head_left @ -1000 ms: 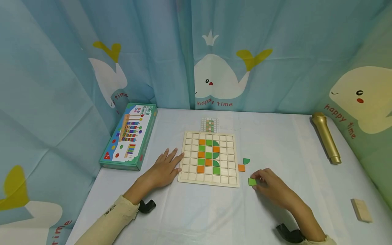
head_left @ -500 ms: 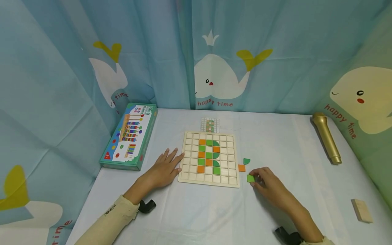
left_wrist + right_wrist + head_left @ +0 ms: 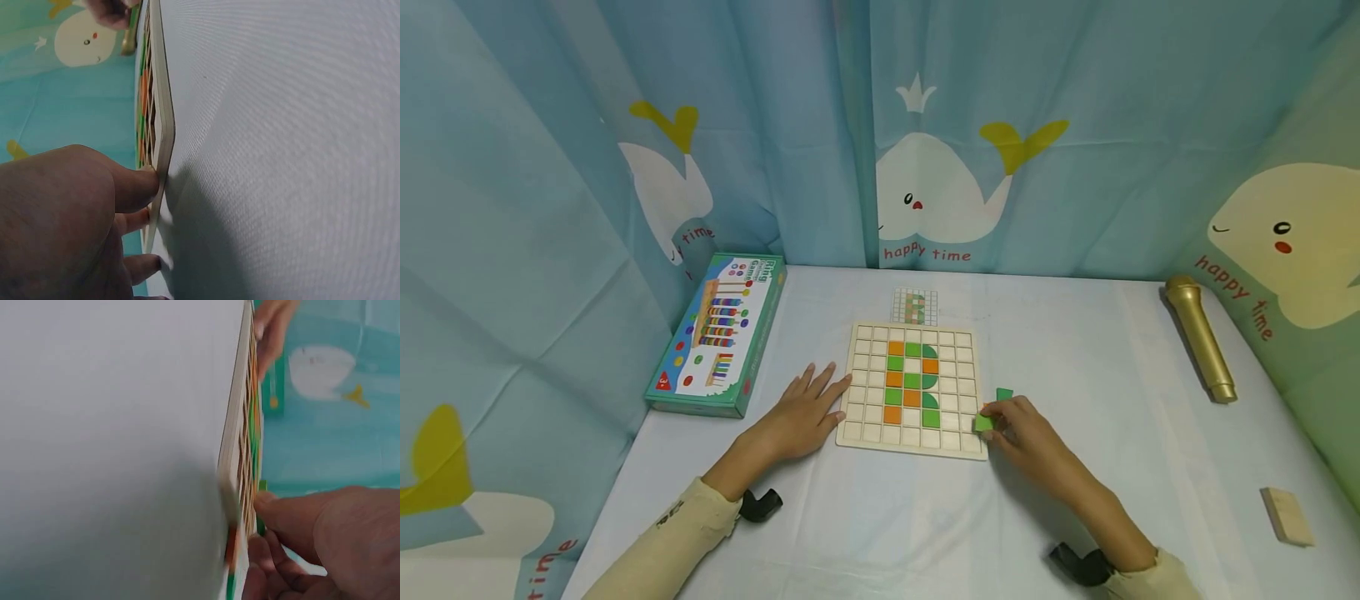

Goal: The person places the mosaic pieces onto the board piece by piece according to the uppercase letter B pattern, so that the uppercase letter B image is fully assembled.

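A wooden grid board (image 3: 962, 333) lies mid-table, with orange and green tiles forming an R in its cells. My left hand (image 3: 797, 419) rests with fingers spread at the board's left edge; in the left wrist view its thumb (image 3: 137, 189) touches the rim. Between thumb and fingers, my right hand (image 3: 1026, 433) pinches a light green square tile (image 3: 983, 423) over the board's right edge. A dark green quarter-round tile (image 3: 1004, 393) lies just beyond that hand. The orange tile (image 3: 232, 540) beside the board is mostly hidden by the right hand in the head view.
Behind the board lies a small pattern card (image 3: 914, 307) printed with an R. A boxed ring game (image 3: 718, 333) is at the left. On the right are a gold microphone (image 3: 1201, 340) and a wooden block (image 3: 1287, 516). A whale-print curtain (image 3: 820, 125) closes off the back.
My right hand has carried the light green square tile leftward and slightly away from me, from the bare table to the board's right edge. My left hand has stayed in place.
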`<state>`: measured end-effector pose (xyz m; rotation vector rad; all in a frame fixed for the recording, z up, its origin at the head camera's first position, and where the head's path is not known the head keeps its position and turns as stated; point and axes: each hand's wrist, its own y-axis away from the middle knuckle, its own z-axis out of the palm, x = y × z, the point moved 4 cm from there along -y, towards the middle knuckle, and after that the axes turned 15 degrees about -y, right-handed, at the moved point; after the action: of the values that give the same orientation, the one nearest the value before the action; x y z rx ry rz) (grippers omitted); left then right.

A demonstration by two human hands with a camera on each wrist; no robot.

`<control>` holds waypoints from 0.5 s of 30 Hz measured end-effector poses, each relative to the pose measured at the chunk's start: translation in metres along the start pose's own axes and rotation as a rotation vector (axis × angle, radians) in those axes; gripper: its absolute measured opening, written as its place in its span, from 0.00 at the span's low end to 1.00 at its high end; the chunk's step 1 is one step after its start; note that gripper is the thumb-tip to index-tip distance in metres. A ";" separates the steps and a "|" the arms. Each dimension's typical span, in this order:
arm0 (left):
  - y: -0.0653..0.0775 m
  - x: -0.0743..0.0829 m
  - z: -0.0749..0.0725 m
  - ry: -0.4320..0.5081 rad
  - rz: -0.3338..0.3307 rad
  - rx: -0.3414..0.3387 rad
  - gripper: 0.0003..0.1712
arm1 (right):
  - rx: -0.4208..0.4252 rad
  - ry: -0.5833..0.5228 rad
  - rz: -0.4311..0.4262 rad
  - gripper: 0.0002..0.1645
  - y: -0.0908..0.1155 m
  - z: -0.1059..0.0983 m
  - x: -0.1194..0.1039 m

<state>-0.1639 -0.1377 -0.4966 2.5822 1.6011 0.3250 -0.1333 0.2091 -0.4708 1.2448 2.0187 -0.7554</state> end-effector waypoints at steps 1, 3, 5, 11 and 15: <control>0.000 0.000 0.000 0.001 0.000 -0.001 0.35 | -0.008 -0.002 -0.006 0.17 -0.004 0.005 -0.004; 0.000 0.000 -0.001 0.003 0.003 -0.001 0.35 | -0.031 0.002 -0.031 0.16 -0.012 0.017 -0.014; 0.000 0.000 -0.001 0.002 0.005 0.000 0.35 | -0.056 0.018 -0.064 0.16 -0.019 0.030 -0.023; 0.000 -0.001 0.000 -0.004 0.010 0.004 0.35 | -0.121 0.069 -0.196 0.18 -0.034 0.068 -0.047; 0.000 -0.002 0.000 0.003 0.009 0.000 0.35 | -0.109 0.067 -0.254 0.17 -0.040 0.084 -0.054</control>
<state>-0.1647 -0.1390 -0.4971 2.5914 1.5908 0.3299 -0.1326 0.1016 -0.4764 0.9756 2.2695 -0.7164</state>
